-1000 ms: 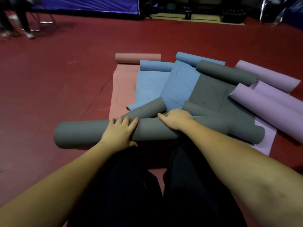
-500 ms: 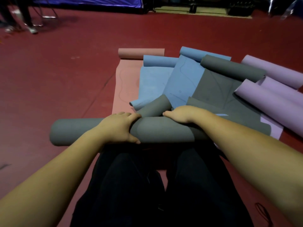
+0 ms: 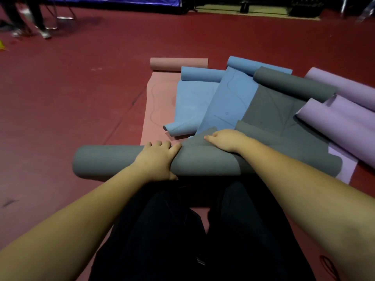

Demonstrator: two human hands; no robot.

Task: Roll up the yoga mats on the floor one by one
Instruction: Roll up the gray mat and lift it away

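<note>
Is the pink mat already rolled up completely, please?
No, the pink mat has only its far end rolled, while the rest lies flat on the red floor beside the blue mats.

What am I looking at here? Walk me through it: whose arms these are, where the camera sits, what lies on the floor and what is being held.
No machine here: a person wears a camera on the head, looking forward and down, so the two bare arms are their own. They are bent over a red floor, dark trousers below. The left hand curls around a thick grey rolled mat lying crosswise in front of them. The right hand presses with fairly straight fingers on that roll's loose grey flap. Beyond lie other mats, part unrolled with curled ends: a pink mat, two blue mats, another grey mat and purple mats on the right. Someone's legs stand far left.
</note>
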